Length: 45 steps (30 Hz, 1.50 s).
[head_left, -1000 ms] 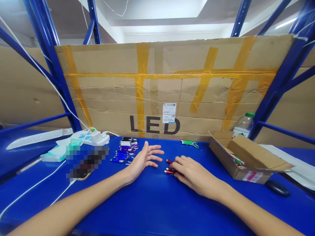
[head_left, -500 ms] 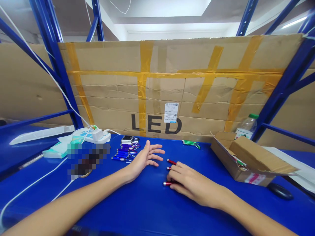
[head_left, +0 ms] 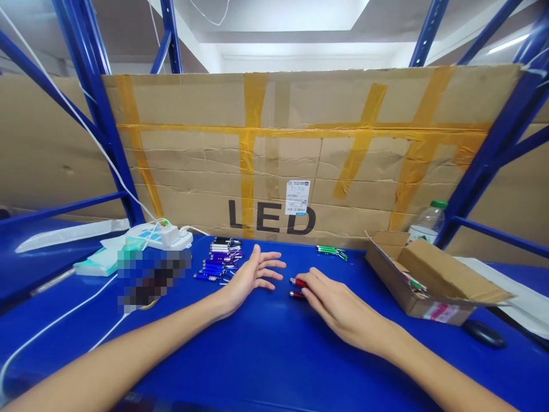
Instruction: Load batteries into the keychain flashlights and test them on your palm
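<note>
Probably light, stiff and a little slick, the red penlights (head_left: 297, 282) should be easiest to take mid-barrel; they lie partly under the fingers of the right hand (head_left: 337, 300), which curls low over the surface (head_left: 257, 360), and whether it grips one cannot be told. Across from it, the left hand (head_left: 254, 276) is empty, thumb up, palm facing inward, fingers loosely spread

"LED" (head_left: 269, 217) in black on cardboard (head_left: 295, 157); label (head_left: 297, 197) print illegible
</note>
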Each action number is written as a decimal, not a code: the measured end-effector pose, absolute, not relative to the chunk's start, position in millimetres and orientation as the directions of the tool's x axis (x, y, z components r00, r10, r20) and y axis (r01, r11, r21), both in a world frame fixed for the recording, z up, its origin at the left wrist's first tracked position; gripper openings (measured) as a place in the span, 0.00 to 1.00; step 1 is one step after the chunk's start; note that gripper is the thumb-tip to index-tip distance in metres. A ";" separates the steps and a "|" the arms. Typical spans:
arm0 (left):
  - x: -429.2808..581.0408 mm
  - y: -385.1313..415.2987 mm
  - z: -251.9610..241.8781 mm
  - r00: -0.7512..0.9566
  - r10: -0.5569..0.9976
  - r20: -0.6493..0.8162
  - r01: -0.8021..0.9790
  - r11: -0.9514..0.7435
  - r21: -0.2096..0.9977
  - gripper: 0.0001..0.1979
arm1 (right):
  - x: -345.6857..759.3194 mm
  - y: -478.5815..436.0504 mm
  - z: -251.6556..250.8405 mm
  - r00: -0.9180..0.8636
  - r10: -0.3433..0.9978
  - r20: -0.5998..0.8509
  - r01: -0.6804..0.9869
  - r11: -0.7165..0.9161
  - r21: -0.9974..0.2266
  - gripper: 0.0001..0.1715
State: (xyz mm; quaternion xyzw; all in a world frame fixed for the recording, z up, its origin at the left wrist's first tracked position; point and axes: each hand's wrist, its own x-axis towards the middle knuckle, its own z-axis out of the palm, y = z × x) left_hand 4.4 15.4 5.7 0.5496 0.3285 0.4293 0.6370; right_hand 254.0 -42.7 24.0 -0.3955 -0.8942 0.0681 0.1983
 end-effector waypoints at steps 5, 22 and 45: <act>4.6 11.1 9.2 0.409 0.911 0.051 -0.180 0.026 0.983 0.40 | 253.7 -36.5 13.2 -0.604 0.756 0.253 0.710 0.654 -0.262 0.14; 4.4 11.0 10.3 0.410 0.911 0.044 -0.182 0.034 0.983 0.39 | 246.1 -42.9 13.2 -0.568 0.797 0.206 0.767 0.603 -0.220 0.13; 5.6 10.6 8.5 0.425 0.904 0.038 -0.190 0.049 0.980 0.39 | 251.6 -38.3 19.3 -0.360 0.888 0.285 0.845 0.440 -0.303 0.14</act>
